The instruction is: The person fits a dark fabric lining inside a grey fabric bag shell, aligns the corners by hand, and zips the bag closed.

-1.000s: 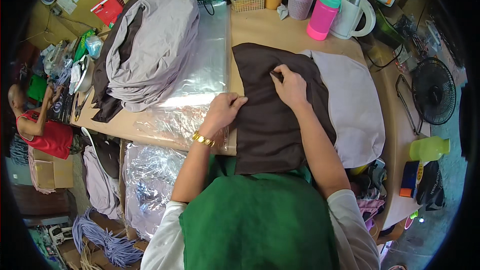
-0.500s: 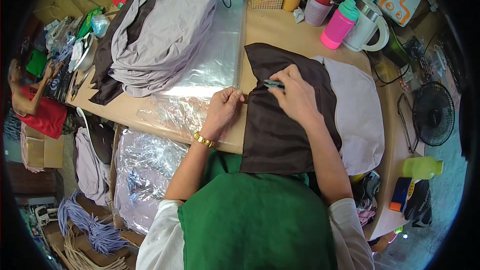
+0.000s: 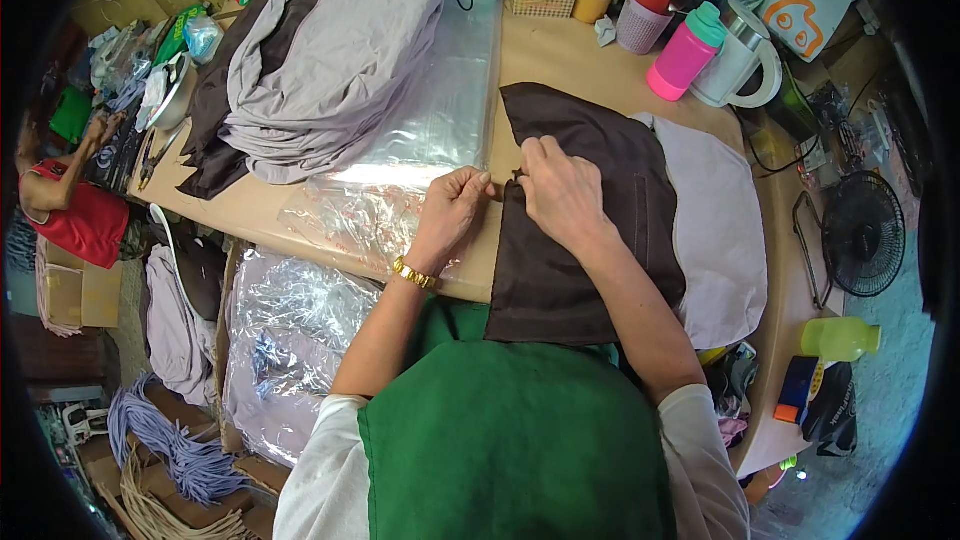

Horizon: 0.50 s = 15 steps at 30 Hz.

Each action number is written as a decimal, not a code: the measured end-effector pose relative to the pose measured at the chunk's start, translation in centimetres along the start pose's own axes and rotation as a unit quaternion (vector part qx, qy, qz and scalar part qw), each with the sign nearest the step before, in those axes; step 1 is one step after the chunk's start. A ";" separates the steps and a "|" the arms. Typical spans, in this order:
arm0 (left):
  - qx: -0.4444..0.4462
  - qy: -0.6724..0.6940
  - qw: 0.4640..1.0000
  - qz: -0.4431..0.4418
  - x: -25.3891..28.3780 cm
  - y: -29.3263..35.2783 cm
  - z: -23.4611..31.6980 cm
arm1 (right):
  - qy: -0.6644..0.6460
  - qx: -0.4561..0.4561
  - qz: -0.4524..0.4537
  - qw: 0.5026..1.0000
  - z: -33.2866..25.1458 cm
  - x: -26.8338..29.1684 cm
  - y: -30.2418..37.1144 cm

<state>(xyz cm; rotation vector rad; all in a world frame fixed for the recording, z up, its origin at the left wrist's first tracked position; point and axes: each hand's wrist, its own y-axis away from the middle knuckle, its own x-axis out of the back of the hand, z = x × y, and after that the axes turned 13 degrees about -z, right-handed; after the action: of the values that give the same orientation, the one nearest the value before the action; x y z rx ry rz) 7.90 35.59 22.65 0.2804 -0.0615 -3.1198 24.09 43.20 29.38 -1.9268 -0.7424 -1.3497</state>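
Observation:
A dark brown fabric piece (image 3: 590, 280) with a stitched seam lies flat before me, joined to or overlapping a pale grey cloth (image 3: 715, 230) on its right. My right hand (image 3: 562, 185) is closed over its left edge, fingers curled down; the small grey-green thread snips seen in it half a second ago are hidden by the fingers. Just left of that edge, my left hand (image 3: 452, 208) is closed in a pinch. A small dark bit shows at its fingertips, too small to name. A gold watch (image 3: 415, 273) is on my left wrist.
A heap of grey and brown cloth (image 3: 330, 70) rests on the table beside clear plastic sheets (image 3: 440, 110). At the back right stand a pink bottle (image 3: 680, 60) and an electric kettle (image 3: 735, 65). A black fan (image 3: 863, 233) is far right. Another person (image 3: 75, 210) works at far left.
My right hand has moved left and slightly down to the cloth's edge, its fingers curling over the snips. My left hand has barely moved. The view has shifted a little.

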 end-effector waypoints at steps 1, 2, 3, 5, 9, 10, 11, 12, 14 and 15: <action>0.017 0.039 0.999 -0.003 0.0 0.1 0.1 | -0.008 -0.010 0.012 1.000 0.3 -0.3 0.1; 0.008 -0.071 0.997 -0.009 0.1 0.3 0.3 | -0.031 -0.030 0.044 0.998 0.9 -0.8 0.1; 0.000 -0.180 0.983 -0.015 0.1 0.5 0.6 | -0.055 -0.051 0.077 0.994 1.7 -1.7 0.2; 0.007 -0.302 0.953 -0.032 -0.3 0.4 1.5 | -0.089 -0.099 0.122 0.984 4.3 -3.5 1.2; 0.056 -0.207 0.977 -0.017 -0.2 0.6 1.7 | -0.107 -0.168 0.080 0.977 6.5 -3.2 1.6; 0.058 -0.143 0.988 -0.006 -0.2 0.5 1.6 | -0.098 -0.169 0.072 0.978 6.7 -3.0 1.5; 0.049 -0.149 0.987 -0.015 0.0 0.5 1.6 | -0.090 -0.170 0.065 0.979 6.8 -2.7 1.4; 0.049 -0.147 0.988 -0.026 0.3 0.3 1.5 | -0.100 -0.171 0.054 0.979 6.7 -2.3 1.6; 0.048 -0.140 0.988 -0.039 0.8 0.1 1.2 | -0.121 -0.166 0.030 0.978 5.7 -1.1 1.7; 0.065 -0.149 0.985 -0.055 0.9 0.2 1.3 | -0.119 -0.150 0.032 0.981 4.8 -0.4 1.8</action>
<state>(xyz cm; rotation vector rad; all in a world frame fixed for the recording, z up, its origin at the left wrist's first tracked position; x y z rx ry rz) 6.75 35.44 23.76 -0.1935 -0.2596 -3.2450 28.05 45.85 27.41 -2.3616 -0.6072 -1.2609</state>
